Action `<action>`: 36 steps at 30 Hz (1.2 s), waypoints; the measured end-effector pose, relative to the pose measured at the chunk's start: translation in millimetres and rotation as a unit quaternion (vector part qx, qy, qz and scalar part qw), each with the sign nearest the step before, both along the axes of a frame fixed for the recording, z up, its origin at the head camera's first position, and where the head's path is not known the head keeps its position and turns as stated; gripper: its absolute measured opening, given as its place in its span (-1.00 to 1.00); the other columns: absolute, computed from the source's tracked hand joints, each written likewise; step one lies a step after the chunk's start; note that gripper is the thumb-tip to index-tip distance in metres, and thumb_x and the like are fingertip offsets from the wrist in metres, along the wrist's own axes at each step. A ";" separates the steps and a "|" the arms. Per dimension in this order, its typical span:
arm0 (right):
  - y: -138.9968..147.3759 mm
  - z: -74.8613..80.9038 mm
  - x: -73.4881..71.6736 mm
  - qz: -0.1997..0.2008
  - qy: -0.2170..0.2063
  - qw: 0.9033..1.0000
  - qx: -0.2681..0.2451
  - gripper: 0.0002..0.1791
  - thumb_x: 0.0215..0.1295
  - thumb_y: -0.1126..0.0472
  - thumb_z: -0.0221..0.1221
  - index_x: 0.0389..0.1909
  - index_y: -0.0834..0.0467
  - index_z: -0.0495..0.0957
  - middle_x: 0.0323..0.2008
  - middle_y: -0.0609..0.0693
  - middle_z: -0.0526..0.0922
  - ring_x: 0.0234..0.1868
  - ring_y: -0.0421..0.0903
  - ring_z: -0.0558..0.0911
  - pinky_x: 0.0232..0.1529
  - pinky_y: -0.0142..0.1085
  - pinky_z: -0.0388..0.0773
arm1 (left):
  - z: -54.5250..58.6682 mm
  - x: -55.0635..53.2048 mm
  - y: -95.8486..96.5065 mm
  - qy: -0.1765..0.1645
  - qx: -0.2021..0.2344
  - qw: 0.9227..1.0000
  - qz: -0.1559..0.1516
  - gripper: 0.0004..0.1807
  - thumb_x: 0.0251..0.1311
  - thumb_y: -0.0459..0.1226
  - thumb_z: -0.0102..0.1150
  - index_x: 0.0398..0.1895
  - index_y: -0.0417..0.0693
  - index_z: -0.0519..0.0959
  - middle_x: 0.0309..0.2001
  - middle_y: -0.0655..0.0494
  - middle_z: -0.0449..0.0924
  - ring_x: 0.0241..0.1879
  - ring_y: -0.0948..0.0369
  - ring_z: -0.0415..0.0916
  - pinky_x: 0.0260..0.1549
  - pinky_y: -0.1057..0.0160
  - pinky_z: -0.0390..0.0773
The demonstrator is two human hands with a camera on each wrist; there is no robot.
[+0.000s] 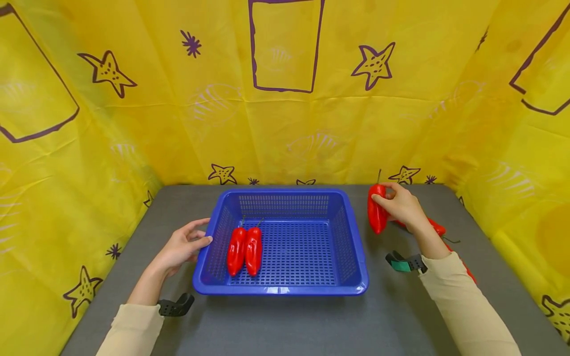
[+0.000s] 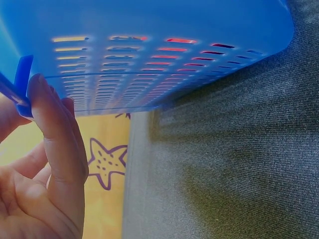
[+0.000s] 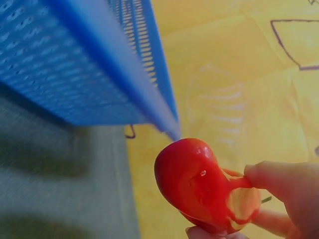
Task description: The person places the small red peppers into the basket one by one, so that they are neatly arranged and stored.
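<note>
A blue plastic basket (image 1: 285, 290) with slotted walls sits on the grey table. Two glossy red peppers (image 1: 254, 252) lie side by side in its left part, stems toward the far wall. At the basket's left rim, my left hand (image 1: 183, 245) pinches the edge between thumb and fingers; the left wrist view shows this hand (image 2: 55, 149) close up. To the right of the basket, my right hand (image 1: 403, 205) holds another red pepper (image 1: 376, 210) above the table, stem up. In the right wrist view that pepper (image 3: 192, 184) is between thumb and fingers.
More red peppers (image 1: 437, 227) lie on the table (image 1: 285, 329) at the right, partly hidden under my right hand and forearm. Yellow patterned cloth (image 1: 285, 138) hangs behind the table and along both sides.
</note>
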State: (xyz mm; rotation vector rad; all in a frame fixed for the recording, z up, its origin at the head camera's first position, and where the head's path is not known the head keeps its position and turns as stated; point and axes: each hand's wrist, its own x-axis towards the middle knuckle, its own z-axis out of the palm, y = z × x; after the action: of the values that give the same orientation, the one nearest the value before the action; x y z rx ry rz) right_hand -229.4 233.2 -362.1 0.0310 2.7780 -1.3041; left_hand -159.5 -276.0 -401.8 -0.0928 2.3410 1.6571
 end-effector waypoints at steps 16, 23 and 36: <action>-34.4 24.8 -7.2 0.056 0.005 0.998 -0.006 -0.32 0.24 0.00 0.13 0.28 0.24 0.17 -0.07 0.35 0.53 -0.38 -0.03 0.65 -0.48 -0.20 0.64 | 0.5 1.1 -0.1 0.002 0.002 1.000 0.000 -0.29 0.19 -0.19 0.16 0.35 -0.07 0.10 -0.14 -0.19 0.49 -0.37 0.07 0.60 -0.41 0.05 0.64; -55.8 23.4 -13.6 0.075 0.001 0.997 -0.014 -0.34 0.24 0.02 0.14 0.26 0.23 0.18 -0.09 0.34 0.53 -0.35 0.00 0.64 -0.49 -0.21 0.64 | 0.0 1.2 0.4 0.003 0.002 1.000 -0.002 -0.29 0.19 -0.19 0.16 0.36 -0.07 0.10 -0.13 -0.21 0.48 -0.36 0.07 0.60 -0.40 0.04 0.64; -95.8 21.9 -18.3 0.098 -0.025 0.994 -0.040 -0.36 0.23 0.07 0.14 0.26 0.21 0.19 -0.04 0.32 0.52 -0.24 0.12 0.65 -0.43 -0.13 0.64 | -1.0 0.5 0.2 0.003 0.006 1.000 0.002 -0.30 0.19 -0.19 0.16 0.36 -0.07 0.10 -0.11 -0.22 0.47 -0.35 0.07 0.60 -0.38 0.00 0.63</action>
State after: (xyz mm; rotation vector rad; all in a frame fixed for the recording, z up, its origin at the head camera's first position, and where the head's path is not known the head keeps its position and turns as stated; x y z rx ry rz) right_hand -247.8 137.4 -340.2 -0.2051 2.6078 -1.3426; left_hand -159.0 -275.7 -402.8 -0.0896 2.3365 1.6742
